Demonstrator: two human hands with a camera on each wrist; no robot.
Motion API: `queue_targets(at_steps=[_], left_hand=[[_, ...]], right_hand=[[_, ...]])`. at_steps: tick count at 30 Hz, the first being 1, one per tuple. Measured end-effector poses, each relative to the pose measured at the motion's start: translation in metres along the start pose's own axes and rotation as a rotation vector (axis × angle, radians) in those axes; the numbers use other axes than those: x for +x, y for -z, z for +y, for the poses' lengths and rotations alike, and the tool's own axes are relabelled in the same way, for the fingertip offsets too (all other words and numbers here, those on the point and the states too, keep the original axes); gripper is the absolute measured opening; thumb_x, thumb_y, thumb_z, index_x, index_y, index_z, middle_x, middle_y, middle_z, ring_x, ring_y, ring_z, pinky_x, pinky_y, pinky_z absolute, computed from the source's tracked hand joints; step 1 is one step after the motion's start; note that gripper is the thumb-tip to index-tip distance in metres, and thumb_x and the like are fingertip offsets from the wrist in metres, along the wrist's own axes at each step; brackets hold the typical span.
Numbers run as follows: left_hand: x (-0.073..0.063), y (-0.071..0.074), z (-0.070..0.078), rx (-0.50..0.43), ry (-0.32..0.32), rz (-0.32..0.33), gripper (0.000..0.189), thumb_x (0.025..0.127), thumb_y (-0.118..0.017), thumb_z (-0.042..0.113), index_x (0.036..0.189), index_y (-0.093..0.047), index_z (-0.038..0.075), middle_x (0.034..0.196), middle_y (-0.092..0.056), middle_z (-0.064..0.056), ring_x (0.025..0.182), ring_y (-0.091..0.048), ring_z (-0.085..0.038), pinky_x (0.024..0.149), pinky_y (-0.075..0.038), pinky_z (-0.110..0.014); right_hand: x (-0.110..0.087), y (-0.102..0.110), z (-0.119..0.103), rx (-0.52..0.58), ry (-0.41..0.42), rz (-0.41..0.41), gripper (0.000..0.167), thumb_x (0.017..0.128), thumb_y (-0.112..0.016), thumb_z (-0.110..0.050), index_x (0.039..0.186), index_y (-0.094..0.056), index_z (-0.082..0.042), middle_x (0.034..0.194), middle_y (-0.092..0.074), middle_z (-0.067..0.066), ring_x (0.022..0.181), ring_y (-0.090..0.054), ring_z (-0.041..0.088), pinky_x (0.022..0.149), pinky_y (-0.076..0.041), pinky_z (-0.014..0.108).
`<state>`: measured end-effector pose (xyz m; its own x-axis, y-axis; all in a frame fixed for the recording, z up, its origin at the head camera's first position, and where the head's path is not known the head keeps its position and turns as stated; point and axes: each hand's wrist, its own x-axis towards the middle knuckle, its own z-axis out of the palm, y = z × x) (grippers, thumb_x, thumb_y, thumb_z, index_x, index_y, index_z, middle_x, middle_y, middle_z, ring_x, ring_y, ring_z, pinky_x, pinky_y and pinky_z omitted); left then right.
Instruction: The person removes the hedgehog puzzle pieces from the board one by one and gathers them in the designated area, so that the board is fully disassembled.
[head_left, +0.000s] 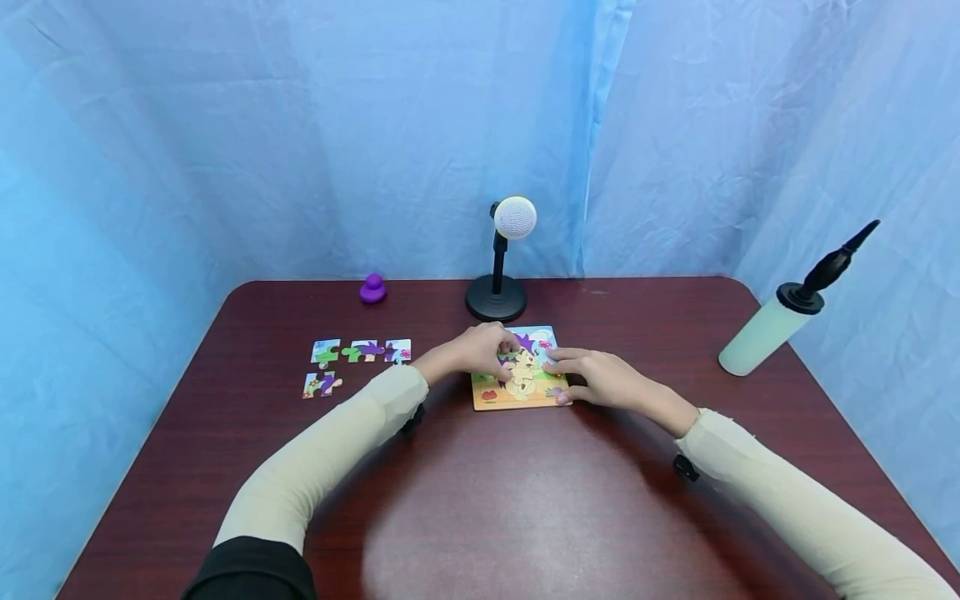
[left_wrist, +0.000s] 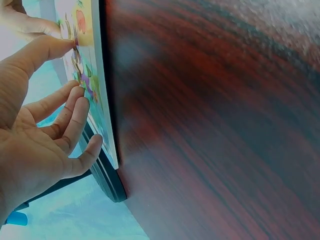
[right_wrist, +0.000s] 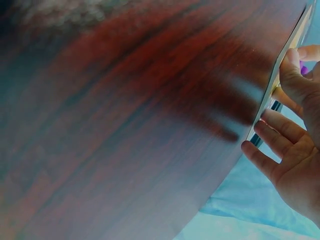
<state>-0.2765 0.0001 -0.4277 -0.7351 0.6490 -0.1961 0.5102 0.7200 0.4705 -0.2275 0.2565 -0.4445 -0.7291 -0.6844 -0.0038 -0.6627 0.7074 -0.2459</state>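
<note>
A small puzzle board point(head_left: 525, 402) with a colourful cartoon animal picture lies flat at the middle of the table. My left hand point(head_left: 480, 348) reaches over its left side; thumb and fingertips are curled down and pinch at a jigsaw piece in the picture, largely covered by the fingers. In the left wrist view, the left hand's point(left_wrist: 45, 115) thumb and fingertips meet the board's face. My right hand point(head_left: 600, 379) rests on the board's right side with fingers extended and spread, thumb by the near corner. Several loose jigsaw pieces point(head_left: 326, 351) lie to the left.
Behind the board stands a microphone point(head_left: 515, 218) on a round black base point(head_left: 495, 298). A purple knobbed object point(head_left: 372, 289) sits at the back left. A pale green hand pump point(head_left: 765, 337) with a black top leans at the right. Blue curtains point(head_left: 420, 125) surround the table point(head_left: 480, 500).
</note>
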Motion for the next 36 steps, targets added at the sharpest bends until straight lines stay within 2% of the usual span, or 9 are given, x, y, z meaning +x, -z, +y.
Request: queue_targets(at_steps=[6,15,20,26,31,36], left_hand=[[0.000,-0.001,-0.003,-0.013,0.008,0.014,0.036,0.088,-0.081,0.028,0.118,-0.071,0.010,0.113,-0.062,-0.006,0.105,-0.058,-0.017,0.098,-0.047,-0.039],[-0.001,-0.002,-0.006,0.006,-0.010,0.051,0.038,0.083,-0.084,0.032,0.112,-0.073,0.011,0.110,-0.063,-0.004,0.100,-0.059,-0.014,0.095,-0.048,-0.037],[-0.002,-0.005,-0.007,0.106,-0.034,0.100,0.039,0.080,-0.084,0.038,0.110,-0.075,0.014,0.107,-0.065,-0.001,0.098,-0.059,-0.013,0.095,-0.048,-0.037],[-0.004,-0.008,-0.010,0.230,-0.048,0.157,0.043,0.078,-0.082,0.045,0.111,-0.075,0.017,0.104,-0.064,0.002,0.102,-0.058,-0.014,0.103,-0.043,-0.043],[-0.008,-0.009,-0.013,0.268,-0.055,0.193,0.043,0.078,-0.082,0.047,0.110,-0.074,0.020,0.106,-0.063,0.003,0.107,-0.058,-0.016,0.106,-0.042,-0.045],[-0.013,-0.008,-0.015,0.251,-0.064,0.218,0.046,0.076,-0.084,0.050,0.110,-0.074,0.020,0.114,-0.063,0.002,0.114,-0.055,-0.019,0.107,-0.041,-0.046]], right_hand=[[0.000,0.000,0.000,0.005,0.001,0.005,0.056,0.088,-0.079,-0.033,0.137,-0.066,-0.009,0.149,-0.056,0.015,0.136,-0.056,0.034,0.103,-0.050,0.052],[0.001,0.000,0.000,0.014,0.003,0.005,0.056,0.088,-0.079,-0.033,0.137,-0.066,-0.008,0.149,-0.056,0.015,0.136,-0.056,0.034,0.104,-0.050,0.052],[0.000,0.000,0.000,0.008,0.001,0.002,0.056,0.088,-0.079,-0.033,0.137,-0.065,-0.008,0.149,-0.056,0.015,0.136,-0.056,0.034,0.104,-0.050,0.052],[0.000,0.000,-0.001,0.006,-0.004,-0.005,0.056,0.089,-0.078,-0.032,0.137,-0.065,-0.008,0.149,-0.056,0.015,0.136,-0.056,0.034,0.103,-0.050,0.052],[0.000,0.000,-0.001,0.007,-0.003,-0.003,0.056,0.089,-0.078,-0.033,0.137,-0.065,-0.008,0.150,-0.056,0.015,0.136,-0.055,0.034,0.104,-0.050,0.052],[-0.001,0.000,0.000,0.005,-0.004,-0.004,0.057,0.089,-0.078,-0.033,0.138,-0.064,-0.009,0.150,-0.055,0.014,0.137,-0.054,0.034,0.105,-0.049,0.053]])
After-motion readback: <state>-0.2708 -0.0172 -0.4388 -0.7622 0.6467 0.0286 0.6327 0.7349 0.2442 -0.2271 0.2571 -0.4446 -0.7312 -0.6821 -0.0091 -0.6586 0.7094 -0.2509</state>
